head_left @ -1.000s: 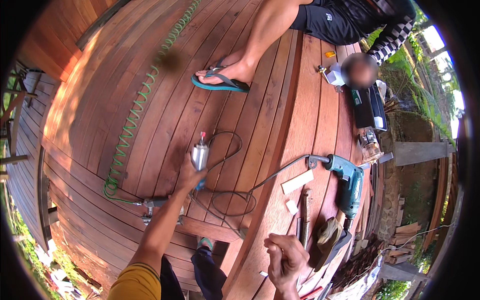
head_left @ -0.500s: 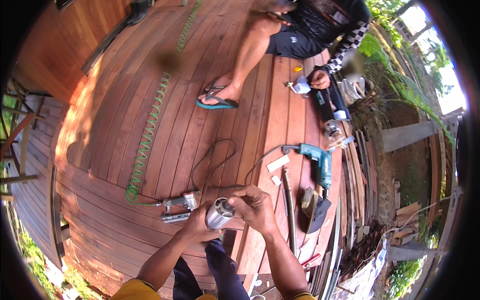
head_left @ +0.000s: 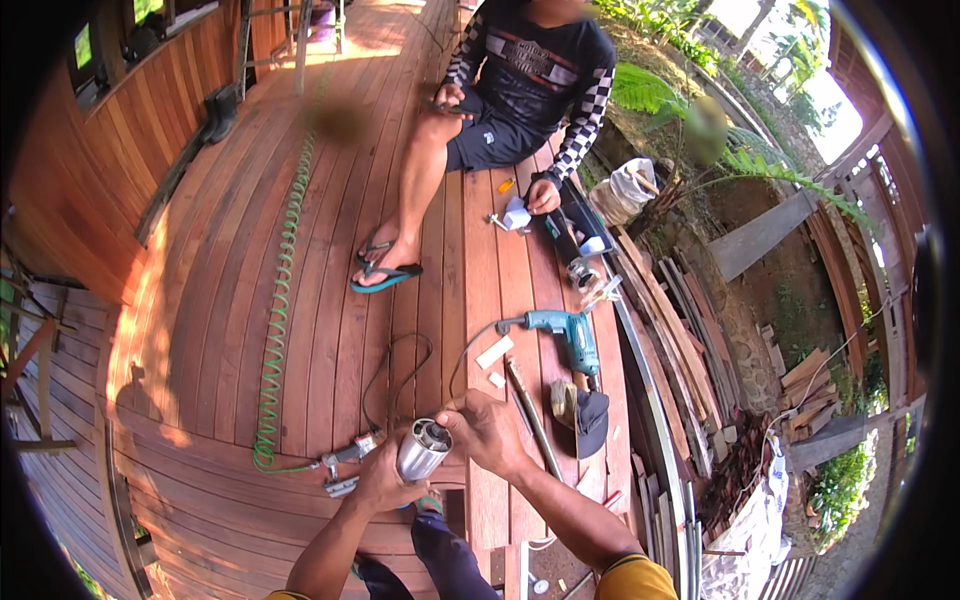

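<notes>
A silver metal cylinder [head_left: 418, 463] is tilted in front of me, its open top end showing a ring and dark parts inside. My left hand [head_left: 383, 478] is wrapped round its side. My right hand [head_left: 487, 432] is closed, with bent thumb and fingertips at the cylinder's rim; whether something small is pinched there is hidden. Below and left of my hands a nail gun [head_left: 348, 456] lies on the deck, joined to a green coiled air hose [head_left: 285, 250]. On the wooden bench [head_left: 490, 505] to my right is a teal power drill [head_left: 572, 337].
A dark cap [head_left: 592, 424], a long rod [head_left: 533, 417] and wood scraps [head_left: 494, 351] lie on the bench. Farther along sits a person [head_left: 535, 75], one hand beside a black-and-teal tool [head_left: 566, 245]. Stacked planks [head_left: 670, 350] lie beyond the bench.
My view has swung, so the bench and the seated person appear farther left and more of the person shows. Both hands stay at the cylinder; the right fingertips have shifted toward its rim.
</notes>
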The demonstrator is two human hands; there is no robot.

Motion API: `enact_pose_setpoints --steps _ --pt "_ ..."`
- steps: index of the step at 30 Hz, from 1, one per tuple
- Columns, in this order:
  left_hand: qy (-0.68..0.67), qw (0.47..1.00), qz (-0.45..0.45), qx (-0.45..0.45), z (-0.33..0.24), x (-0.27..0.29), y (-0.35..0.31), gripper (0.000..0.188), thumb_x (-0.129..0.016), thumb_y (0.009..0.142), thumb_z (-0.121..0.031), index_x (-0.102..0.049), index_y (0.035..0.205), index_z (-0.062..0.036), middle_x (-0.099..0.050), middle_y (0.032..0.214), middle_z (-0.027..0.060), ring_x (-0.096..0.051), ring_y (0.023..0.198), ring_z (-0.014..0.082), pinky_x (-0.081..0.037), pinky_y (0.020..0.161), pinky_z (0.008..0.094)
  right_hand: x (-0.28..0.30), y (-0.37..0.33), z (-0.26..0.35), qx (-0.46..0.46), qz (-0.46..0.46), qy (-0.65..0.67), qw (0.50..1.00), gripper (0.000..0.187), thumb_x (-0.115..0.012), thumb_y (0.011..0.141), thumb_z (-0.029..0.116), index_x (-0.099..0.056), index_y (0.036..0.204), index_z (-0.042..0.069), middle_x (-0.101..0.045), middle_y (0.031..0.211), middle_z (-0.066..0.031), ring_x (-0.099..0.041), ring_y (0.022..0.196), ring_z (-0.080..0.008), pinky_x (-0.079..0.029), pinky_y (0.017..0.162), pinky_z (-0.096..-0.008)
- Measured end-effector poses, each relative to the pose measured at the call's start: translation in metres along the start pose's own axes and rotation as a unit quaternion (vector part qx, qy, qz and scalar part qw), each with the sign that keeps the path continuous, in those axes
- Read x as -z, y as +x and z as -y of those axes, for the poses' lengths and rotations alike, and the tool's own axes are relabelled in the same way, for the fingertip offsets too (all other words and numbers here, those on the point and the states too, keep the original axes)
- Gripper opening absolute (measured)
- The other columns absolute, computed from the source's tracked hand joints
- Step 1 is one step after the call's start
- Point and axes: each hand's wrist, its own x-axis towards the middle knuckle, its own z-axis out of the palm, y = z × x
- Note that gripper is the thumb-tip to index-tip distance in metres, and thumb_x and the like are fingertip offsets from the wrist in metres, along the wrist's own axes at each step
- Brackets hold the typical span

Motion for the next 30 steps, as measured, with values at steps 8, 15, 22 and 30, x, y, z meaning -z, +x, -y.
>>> enact_pose_setpoints --steps 8,15,22,30 --pt "0.160 0.985 0.020 0.069 -0.004 -0.030 0.190 0.081 -0.086 0.070 -0.024 -0.053 0.139 0.0002 -0.068 0.124 0.0309 -0.067 0.118 0.0495 -0.056 0.099 0.0535 0.084 0.018 -0.089 -0.009 -0.094 0.013 0.995 0.063 -0.089 0.090 0.035 -0.063 0.131 -0.006 -0.071 0.119 -0.0208 -0.074 0.090 -0.0249 -0.062 0.077 -0.0382" --pt "0.371 0.926 0.022 0.074 0.016 -0.105 0.381 0.075 -0.091 0.070 -0.025 -0.052 0.131 -0.0035 -0.067 0.133 0.0248 -0.065 0.126 0.0444 -0.055 0.102 0.0562 0.042 -0.165 -0.146 -0.263 -0.056 0.155 0.951 0.052 -0.084 0.096 0.031 -0.068 0.128 -0.007 -0.076 0.109 -0.0161 -0.076 0.088 -0.0216 -0.062 0.077 -0.0363" --pt "0.463 0.881 0.075 0.068 0.029 -0.177 0.445 0.082 -0.093 0.072 -0.025 -0.052 0.140 -0.0063 -0.065 0.139 0.0181 -0.065 0.130 0.0399 -0.056 0.106 0.0523 0.034 -0.249 -0.133 -0.339 -0.081 0.215 0.912 0.041 -0.077 0.100 0.031 -0.070 0.127 0.001 -0.077 0.101 -0.0145 -0.073 0.083 -0.0181 -0.059 0.074 -0.0353" --pt "0.522 0.846 0.088 0.065 0.032 -0.188 0.454 0.093 -0.094 0.074 -0.040 -0.052 0.150 -0.0039 -0.065 0.142 0.0209 -0.064 0.132 0.0397 -0.053 0.108 0.0515 0.040 -0.283 -0.145 -0.381 -0.198 0.269 0.862 0.045 -0.077 0.099 0.030 -0.069 0.127 -0.005 -0.077 0.096 -0.0143 -0.073 0.081 -0.0206 -0.060 0.073 -0.0366"
